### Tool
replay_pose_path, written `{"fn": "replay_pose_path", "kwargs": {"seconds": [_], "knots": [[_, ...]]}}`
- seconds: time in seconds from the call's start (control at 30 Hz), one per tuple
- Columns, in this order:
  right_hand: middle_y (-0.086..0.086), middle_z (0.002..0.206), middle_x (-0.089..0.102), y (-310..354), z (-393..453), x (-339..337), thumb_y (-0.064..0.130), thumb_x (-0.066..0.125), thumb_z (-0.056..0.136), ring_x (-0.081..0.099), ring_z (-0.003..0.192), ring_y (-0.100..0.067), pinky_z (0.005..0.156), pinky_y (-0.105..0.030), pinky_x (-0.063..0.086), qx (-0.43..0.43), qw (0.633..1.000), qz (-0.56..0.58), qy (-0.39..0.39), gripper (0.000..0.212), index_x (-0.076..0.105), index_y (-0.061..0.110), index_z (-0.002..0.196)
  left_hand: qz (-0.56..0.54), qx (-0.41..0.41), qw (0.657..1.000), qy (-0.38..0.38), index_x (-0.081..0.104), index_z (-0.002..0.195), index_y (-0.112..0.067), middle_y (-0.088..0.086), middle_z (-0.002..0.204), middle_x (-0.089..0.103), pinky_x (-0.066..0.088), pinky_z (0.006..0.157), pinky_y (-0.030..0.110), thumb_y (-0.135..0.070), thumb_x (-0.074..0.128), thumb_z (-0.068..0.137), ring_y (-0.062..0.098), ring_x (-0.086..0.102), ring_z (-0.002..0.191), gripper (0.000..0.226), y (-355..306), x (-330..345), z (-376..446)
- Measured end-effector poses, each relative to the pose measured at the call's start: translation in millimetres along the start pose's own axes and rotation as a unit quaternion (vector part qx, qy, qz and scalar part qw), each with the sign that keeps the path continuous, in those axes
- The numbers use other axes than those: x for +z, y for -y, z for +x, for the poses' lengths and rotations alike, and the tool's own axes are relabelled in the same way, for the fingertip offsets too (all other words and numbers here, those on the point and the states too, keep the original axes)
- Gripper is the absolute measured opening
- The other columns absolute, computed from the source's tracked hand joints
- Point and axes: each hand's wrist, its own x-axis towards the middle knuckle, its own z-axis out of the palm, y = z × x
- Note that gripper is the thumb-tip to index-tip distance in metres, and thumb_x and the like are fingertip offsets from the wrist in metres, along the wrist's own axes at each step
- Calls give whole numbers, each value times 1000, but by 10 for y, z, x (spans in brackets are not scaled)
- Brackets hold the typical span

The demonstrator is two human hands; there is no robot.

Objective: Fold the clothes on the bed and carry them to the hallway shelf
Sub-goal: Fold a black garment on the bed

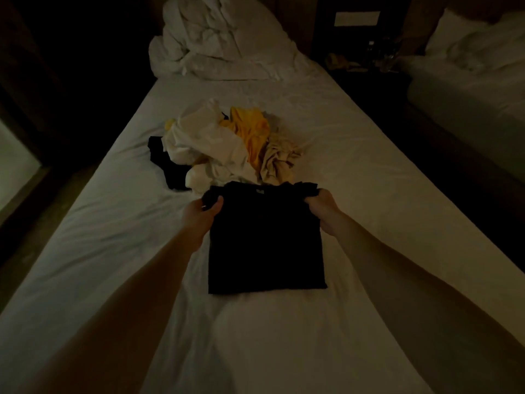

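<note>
Left hand (202, 211) and right hand (322, 204): fingers curled, each pinching a top corner of the black shirt (265, 240), left at 9 o'clock and right at 3 o'clock of its collar edge. Shirt: folded to a rectangle, lower part flat on the bed (355, 172), centre of view. Unfolded pile (227, 143) of white, yellow, beige and black clothes just beyond at 12 o'clock; bunched duvet (216, 44) farther at 12; second bed (477, 81) at 2 o'clock.

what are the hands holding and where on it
Both grip the black shirt at its far, collar end: left hand on the left corner, right hand on the right corner. Its near part lies flat on the bed.
</note>
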Motion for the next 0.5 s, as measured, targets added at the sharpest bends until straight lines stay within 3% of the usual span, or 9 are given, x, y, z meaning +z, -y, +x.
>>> {"fn": "replay_pose_path", "kwargs": {"seconds": [0.1, 0.2, 0.27, 0.33, 0.4, 0.5], "knots": [[-12, 103, 68, 8, 438, 108, 27, 57, 87, 67, 92, -29, 77, -38, 56, 3, 997, -67, -34, 34, 63, 6, 113, 41, -21, 998, -44, 66, 114, -7, 9, 102, 71, 56, 87, 40, -45, 67, 86, 25, 68, 92, 47, 96, 30, 453], [-13, 107, 67, 3, 740, 231, 31, 49, 93, 63, 98, -31, 82, -37, 51, -4, 989, -130, -76, 33, 65, 8, 110, 108, -7, 991, -75, 68, 110, -15, 5, 99, 71, 55, 87, 46, -56, 60, 85, 24, 68, 91, 49, 220, 73, 798], [-15, 117, 61, -57, 890, 303, 38, 42, 94, 54, 109, -34, 92, -39, 45, -11, 964, -243, -112, 40, 64, 12, 113, 201, 12, 977, -74, 66, 109, -12, 10, 103, 70, 54, 88, 48, -56, 53, 89, 29, 66, 94, 50, 299, 118, 949], [-17, 128, 50, -132, 958, 359, 42, 43, 93, 42, 119, -36, 97, -42, 34, -9, 933, -339, -124, 42, 58, 14, 121, 276, 32, 958, -65, 52, 126, -8, 15, 123, 61, 48, 96, 47, -53, 53, 91, 34, 58, 111, 57, 362, 167, 1055], [-17, 133, 43, -159, 982, 378, 45, 52, 92, 39, 123, -37, 101, -43, 32, 1, 930, -350, -110, 50, 47, 12, 129, 314, 46, 947, -52, 38, 135, -10, 15, 136, 50, 44, 100, 49, -57, 57, 86, 35, 51, 121, 70, 371, 186, 1114], [-14, 131, 52, -151, 983, 348, 44, 66, 86, 50, 121, -35, 99, -41, 44, -13, 945, -311, -102, 62, 41, 10, 131, 418, 42, 908, -3, 40, 138, -14, 13, 141, 41, 40, 104, 50, -66, 59, 79, 37, 45, 126, 81, 360, 141, 1128]]}}
